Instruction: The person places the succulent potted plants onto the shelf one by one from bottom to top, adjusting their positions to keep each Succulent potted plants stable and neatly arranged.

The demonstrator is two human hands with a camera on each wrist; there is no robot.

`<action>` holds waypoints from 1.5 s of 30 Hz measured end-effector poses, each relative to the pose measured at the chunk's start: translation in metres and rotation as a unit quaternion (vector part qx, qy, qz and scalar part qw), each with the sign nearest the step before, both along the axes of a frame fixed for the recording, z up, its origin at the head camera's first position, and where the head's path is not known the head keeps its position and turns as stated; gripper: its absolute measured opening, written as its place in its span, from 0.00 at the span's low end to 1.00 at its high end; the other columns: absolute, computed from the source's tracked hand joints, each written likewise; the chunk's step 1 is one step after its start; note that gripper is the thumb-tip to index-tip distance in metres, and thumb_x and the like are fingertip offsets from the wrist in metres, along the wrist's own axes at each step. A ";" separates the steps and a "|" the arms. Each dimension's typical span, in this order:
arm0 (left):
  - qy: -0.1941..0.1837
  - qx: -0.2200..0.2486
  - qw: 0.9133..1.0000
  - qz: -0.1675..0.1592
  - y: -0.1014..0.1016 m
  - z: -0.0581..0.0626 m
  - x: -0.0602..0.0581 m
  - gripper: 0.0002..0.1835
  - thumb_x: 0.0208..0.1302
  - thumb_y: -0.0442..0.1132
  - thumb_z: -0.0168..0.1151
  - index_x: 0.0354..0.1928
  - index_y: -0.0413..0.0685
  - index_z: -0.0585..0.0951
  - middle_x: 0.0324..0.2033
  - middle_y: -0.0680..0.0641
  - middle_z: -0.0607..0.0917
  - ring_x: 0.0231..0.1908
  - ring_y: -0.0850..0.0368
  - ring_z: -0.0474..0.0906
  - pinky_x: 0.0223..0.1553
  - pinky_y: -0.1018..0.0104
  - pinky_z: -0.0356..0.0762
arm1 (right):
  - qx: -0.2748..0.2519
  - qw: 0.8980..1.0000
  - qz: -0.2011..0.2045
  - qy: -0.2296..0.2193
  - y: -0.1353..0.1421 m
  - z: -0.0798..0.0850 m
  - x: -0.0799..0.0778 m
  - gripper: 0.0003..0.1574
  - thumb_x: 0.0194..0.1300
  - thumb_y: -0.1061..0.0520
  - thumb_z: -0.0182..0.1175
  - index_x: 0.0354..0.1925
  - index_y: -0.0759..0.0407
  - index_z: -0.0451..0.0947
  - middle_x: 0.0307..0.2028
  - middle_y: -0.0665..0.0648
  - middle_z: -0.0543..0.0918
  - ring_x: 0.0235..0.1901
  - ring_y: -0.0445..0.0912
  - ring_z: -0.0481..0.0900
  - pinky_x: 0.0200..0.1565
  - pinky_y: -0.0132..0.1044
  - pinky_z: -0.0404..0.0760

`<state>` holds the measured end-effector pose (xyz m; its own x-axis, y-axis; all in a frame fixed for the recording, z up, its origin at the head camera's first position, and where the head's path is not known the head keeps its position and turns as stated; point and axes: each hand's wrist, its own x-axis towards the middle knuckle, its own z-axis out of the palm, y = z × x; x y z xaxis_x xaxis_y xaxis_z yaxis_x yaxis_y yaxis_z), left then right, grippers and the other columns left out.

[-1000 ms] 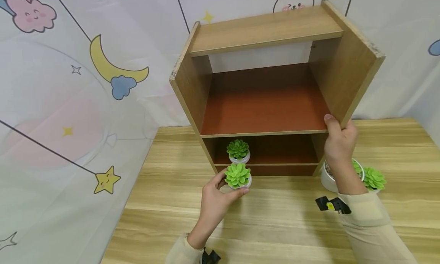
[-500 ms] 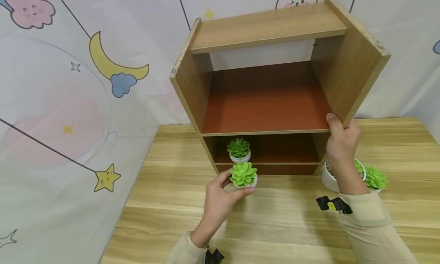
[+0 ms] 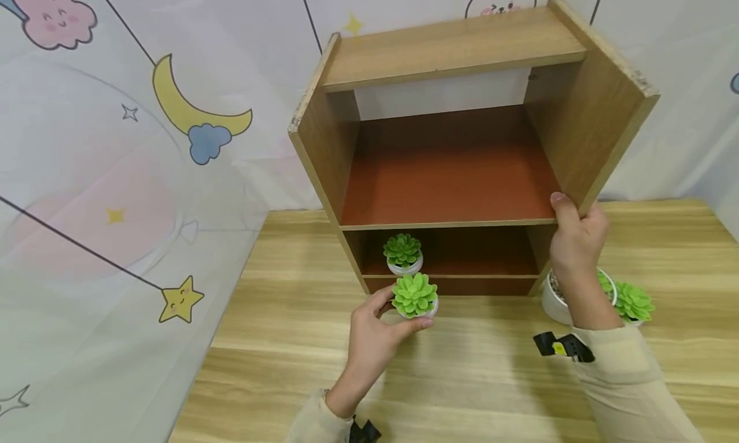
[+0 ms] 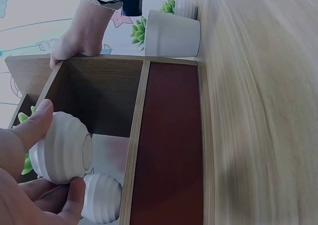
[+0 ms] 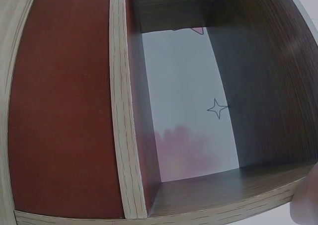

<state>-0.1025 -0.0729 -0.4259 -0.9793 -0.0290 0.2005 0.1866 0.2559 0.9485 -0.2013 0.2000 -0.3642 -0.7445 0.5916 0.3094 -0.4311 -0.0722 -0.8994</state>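
My left hand [image 3: 374, 334] holds a small potted succulent [image 3: 414, 295] by its white ribbed pot, thumb on one side and fingers on the other. It hovers just in front of the wooden shelf unit's [image 3: 453, 286] lower front edge. Behind it, at the left of the lower compartment, stands a similar succulent [image 3: 403, 250]; its white pot [image 4: 102, 199] also shows in the left wrist view. My right hand [image 3: 579, 244] grips the unit's right side panel [image 3: 606, 122], thumb inside at the middle board. In the right wrist view only a blurred bit of that hand shows.
Right of the unit, partly behind my right forearm, a larger white pot [image 3: 557, 307] and another green succulent [image 3: 634, 302] stand on the wood-grain table [image 3: 473, 379]. The upper compartment [image 3: 450, 180] has a reddish-brown board. A printed cloth [image 3: 127, 174] hangs behind and to the left.
My left hand has shifted a little to the right with the succulent, along the front of the shelf unit. The right hand keeps its grip on the side panel.
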 end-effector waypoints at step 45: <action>0.016 -0.006 1.000 -0.021 0.027 0.034 0.007 0.32 0.40 0.29 0.82 0.53 0.37 0.82 0.50 0.46 0.82 0.47 0.55 0.81 0.52 0.58 0.76 | -0.010 1.000 0.009 0.025 -0.001 -0.001 -0.001 0.09 0.62 0.66 0.60 0.33 0.57 0.85 0.29 0.51 0.82 0.34 0.43 0.76 0.42 0.31 0.71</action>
<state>-0.0956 -0.0458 -0.3918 -0.9728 0.0143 0.2313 0.2271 0.2580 0.9391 -0.2024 0.1988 -0.3655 -0.7393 0.5839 0.3353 -0.4739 -0.0974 -0.8752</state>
